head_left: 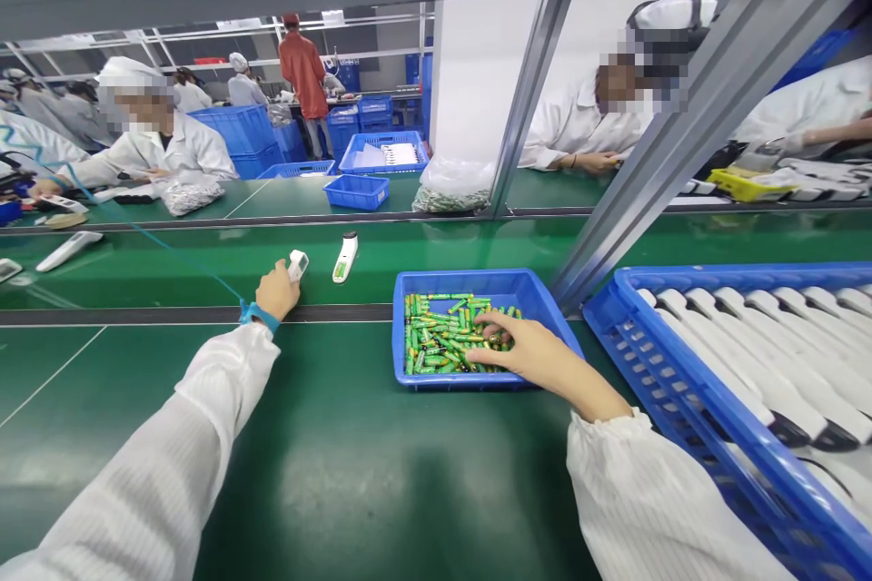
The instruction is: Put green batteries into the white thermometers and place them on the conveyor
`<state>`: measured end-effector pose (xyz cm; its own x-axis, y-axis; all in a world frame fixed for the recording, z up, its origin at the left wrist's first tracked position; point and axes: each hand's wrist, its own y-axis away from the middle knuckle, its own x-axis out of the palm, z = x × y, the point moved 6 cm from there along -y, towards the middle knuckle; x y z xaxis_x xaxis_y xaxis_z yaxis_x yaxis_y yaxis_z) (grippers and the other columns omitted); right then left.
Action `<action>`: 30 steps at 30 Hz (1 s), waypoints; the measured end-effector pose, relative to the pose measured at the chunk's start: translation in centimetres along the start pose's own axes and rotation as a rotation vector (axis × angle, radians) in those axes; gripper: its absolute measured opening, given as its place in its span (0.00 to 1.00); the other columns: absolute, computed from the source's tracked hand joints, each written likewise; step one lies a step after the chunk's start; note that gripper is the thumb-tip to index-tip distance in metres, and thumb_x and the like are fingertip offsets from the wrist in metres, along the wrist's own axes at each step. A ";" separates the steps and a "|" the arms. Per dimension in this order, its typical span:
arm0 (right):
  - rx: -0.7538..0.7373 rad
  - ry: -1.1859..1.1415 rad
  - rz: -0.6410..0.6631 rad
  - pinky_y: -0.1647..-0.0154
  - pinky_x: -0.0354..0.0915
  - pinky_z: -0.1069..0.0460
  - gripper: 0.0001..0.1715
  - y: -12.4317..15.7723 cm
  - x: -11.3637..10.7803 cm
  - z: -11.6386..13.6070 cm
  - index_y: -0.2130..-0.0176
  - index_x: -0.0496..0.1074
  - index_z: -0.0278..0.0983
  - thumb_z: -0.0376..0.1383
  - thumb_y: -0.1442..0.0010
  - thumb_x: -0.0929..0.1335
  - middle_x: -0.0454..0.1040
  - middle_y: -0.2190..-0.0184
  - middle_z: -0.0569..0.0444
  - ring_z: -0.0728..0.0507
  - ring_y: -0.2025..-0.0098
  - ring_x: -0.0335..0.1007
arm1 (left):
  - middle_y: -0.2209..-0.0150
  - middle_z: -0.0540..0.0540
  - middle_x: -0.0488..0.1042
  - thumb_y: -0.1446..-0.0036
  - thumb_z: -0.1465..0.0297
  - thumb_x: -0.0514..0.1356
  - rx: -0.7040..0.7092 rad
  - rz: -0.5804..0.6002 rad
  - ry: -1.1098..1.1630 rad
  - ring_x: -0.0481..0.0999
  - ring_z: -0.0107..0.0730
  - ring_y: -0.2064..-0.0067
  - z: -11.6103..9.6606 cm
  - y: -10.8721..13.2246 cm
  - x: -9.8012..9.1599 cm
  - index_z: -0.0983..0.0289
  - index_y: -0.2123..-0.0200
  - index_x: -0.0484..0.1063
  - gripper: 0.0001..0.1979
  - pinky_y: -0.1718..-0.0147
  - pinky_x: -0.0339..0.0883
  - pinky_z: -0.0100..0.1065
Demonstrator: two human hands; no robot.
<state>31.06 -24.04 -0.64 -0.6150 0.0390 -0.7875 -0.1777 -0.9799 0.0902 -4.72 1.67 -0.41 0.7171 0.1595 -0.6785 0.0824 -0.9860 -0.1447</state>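
At the green conveyor belt, my left hand [276, 292] is closed around a white handheld thermometer [298, 265], whose end sticks out past the fingers. To its right a second white thermometer [345, 257] lies on the belt, with green batteries showing in its lower end. My right hand [521, 345] reaches over the right side of a blue tray [555, 327], its thumb and fingers apart. Under those fingers lies a heap of green batteries [442, 331]; the fingertips are at the heap, and I cannot see any battery held.
A blue crate [633, 354] of white housings stands at the right, beside a slanted metal post [633, 145]. A blue cord [170, 241] runs from my left wristband across the belt. Past the belt, co-workers sit behind a small blue bin [356, 192] and plastic bags [453, 184].
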 end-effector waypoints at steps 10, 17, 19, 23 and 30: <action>0.009 -0.057 0.174 0.59 0.66 0.49 0.26 0.0 0.0 0.3 0.50 0.74 0.41 0.50 0.45 0.71 0.80 0.60 0.52 0.40 0.60 0.76 | 0.64 0.53 0.68 0.38 0.68 0.47 -0.063 0.265 0.573 0.53 0.15 0.82 -3.8 8.1 -0.9 0.67 0.54 0.68 0.15 0.87 0.48 0.21; -0.061 -0.038 0.182 0.65 0.64 0.51 0.14 -0.1 0.4 0.8 0.57 0.76 0.40 0.39 0.45 0.71 0.80 0.68 0.58 0.44 0.67 0.75 | 0.74 0.45 0.62 0.41 0.59 0.61 -0.276 0.598 1.258 0.49 0.13 0.85 -5.9 21.2 1.6 0.63 0.50 0.70 0.19 0.89 0.50 0.18; -0.086 -0.027 0.143 0.64 0.65 0.50 0.13 0.2 0.1 1.1 0.57 0.78 0.42 0.42 0.42 0.70 0.80 0.70 0.58 0.42 0.67 0.75 | 0.76 0.45 0.61 0.40 0.55 0.60 -0.300 0.589 1.341 0.51 0.15 0.85 -6.0 23.2 2.3 0.62 0.49 0.70 0.22 0.89 0.52 0.19; -0.097 -0.019 -0.005 0.56 0.68 0.46 0.13 0.9 -0.7 1.3 0.57 0.79 0.44 0.44 0.42 0.70 0.82 0.61 0.55 0.37 0.58 0.77 | 0.72 0.48 0.64 0.40 0.49 0.57 -0.357 0.631 1.364 0.57 0.19 0.80 -5.7 25.0 3.6 0.59 0.44 0.67 0.26 0.90 0.51 0.18; -0.113 0.041 -0.222 0.49 0.68 0.40 0.17 1.5 -1.1 1.0 0.53 0.78 0.42 0.44 0.40 0.69 0.81 0.57 0.51 0.35 0.53 0.76 | 0.65 0.53 0.66 0.37 0.54 0.55 -0.415 0.949 1.325 0.70 0.29 0.71 -5.6 25.9 5.2 0.56 0.38 0.61 0.27 0.90 0.62 0.22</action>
<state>30.69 -25.39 0.93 -0.5387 0.2502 -0.8045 -0.2170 -0.9639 -0.1544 5.06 -23.29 -3.65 0.6467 -0.3919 0.6544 -0.6811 -0.6829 0.2641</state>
